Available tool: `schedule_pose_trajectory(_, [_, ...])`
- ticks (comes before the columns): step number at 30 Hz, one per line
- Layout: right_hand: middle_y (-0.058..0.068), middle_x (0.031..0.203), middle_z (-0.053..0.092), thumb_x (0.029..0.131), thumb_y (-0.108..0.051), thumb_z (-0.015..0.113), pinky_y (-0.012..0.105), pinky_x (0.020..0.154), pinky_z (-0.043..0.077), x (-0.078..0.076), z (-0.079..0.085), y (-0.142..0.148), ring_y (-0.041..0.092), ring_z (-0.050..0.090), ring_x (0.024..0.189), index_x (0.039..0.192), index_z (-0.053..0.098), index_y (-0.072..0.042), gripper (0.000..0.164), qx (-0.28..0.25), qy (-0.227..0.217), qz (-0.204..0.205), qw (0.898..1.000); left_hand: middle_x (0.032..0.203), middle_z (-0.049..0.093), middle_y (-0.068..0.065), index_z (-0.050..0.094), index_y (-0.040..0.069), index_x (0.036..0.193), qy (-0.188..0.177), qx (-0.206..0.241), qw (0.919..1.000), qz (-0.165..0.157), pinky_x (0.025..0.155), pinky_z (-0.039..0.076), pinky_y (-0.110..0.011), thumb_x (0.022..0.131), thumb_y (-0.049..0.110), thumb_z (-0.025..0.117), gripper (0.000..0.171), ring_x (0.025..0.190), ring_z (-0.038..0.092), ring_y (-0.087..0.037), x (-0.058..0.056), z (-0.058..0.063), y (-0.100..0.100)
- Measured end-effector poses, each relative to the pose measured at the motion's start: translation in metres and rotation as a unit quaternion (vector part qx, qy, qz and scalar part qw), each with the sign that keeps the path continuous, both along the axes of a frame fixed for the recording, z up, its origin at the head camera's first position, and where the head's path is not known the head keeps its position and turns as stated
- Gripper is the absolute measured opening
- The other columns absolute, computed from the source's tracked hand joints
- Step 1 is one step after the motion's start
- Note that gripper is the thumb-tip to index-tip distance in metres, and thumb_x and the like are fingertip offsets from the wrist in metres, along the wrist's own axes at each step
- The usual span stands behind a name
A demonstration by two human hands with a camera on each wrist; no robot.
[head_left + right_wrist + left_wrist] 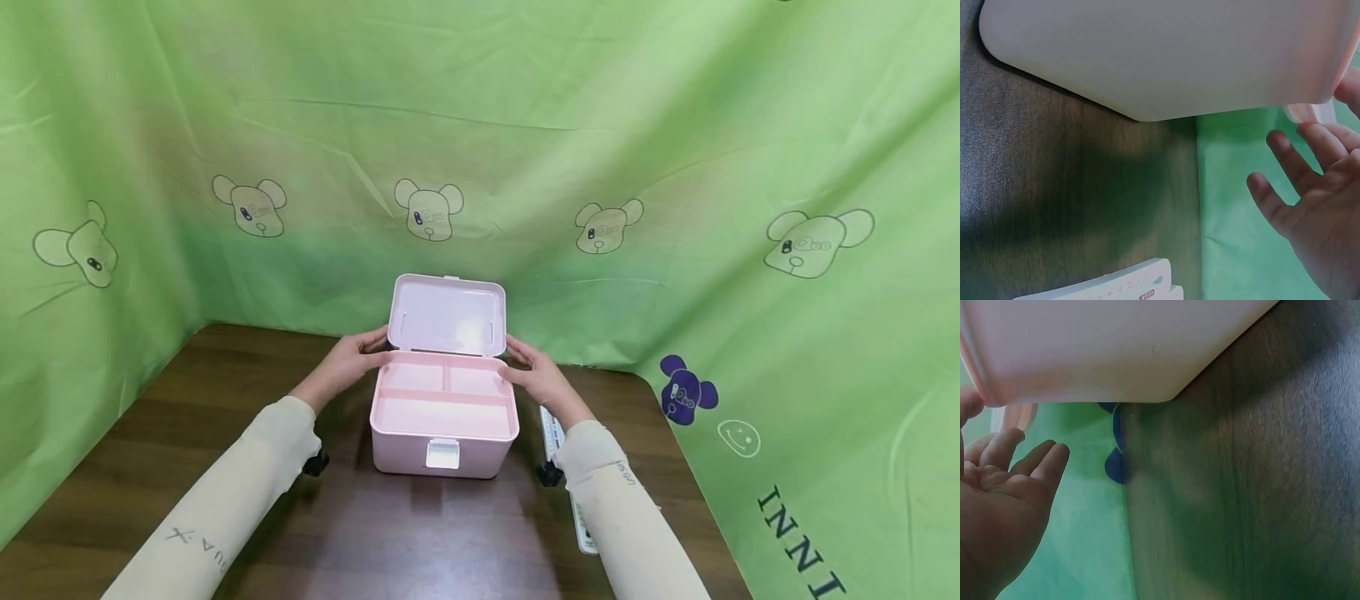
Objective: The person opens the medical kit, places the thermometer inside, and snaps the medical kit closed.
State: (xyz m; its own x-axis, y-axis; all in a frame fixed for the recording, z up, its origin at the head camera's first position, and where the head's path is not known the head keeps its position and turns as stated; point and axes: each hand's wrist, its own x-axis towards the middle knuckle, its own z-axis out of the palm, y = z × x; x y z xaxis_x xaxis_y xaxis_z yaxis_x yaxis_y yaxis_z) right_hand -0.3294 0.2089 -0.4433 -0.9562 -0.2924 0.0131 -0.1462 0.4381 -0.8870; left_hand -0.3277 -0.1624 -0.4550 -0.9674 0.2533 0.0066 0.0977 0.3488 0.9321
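Note:
A pale pink storage box (pixel 401 454) stands on the table with its lid (pixel 448 312) raised and tilted back. Inside it, pink dividers (pixel 442 396) form two small compartments at the back and a long one in front. My left hand (pixel 348 360) is at the box's left back corner, thumb at the rim and fingers beside the lid's edge. On the opposite corner, my right hand (pixel 543 377) mirrors this, thumb over the rim. Both wrist views show the other fingers loosely extended, clear of the box wall (pixel 1085 356). A white latch (pixel 442 454) hangs on the front.
White ruler-like strips with printed marks (pixel 1110 284) lie on the dark wooden table (pixel 450 542), partly under my right forearm. A green printed curtain (pixel 517 108) hangs around the table's back and sides. Black wrist mounts (pixel 550 473) show under the sleeves.

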Motion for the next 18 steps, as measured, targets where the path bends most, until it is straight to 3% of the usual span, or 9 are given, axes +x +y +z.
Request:
schedule_pose_trajectory(10, [0.015,0.162,0.039,0.098,-0.02,0.071,0.051,0.122,0.028,-0.002,-0.002,0.003,0.032,0.03,0.153,0.161,0.034,-0.015,0.074,-0.022,-0.041,-0.002,0.999,0.16,0.043,-0.009,0.035,0.014,0.16,-0.008,0.008,0.9999,0.002,0.118,0.036,-0.048,0.099,0.034,0.069,0.072,0.149,0.037,-0.028,0.004,-0.001,0.0])
schedule_pose_trajectory(18, [0.023,0.16,0.037,0.099,-0.012,0.067,0.051,0.12,0.03,0.016,0.023,-0.006,0.038,0.03,0.151,0.159,0.031,0.0,0.072,-0.03,-0.053,0.014,0.998,0.158,0.044,-0.01,0.034,0.013,0.16,-0.012,0.014,0.9998,0.013,0.118,0.037,-0.047,0.101,0.031,0.066,0.069,0.148,0.039,-0.027,0.005,-0.005,0.002])
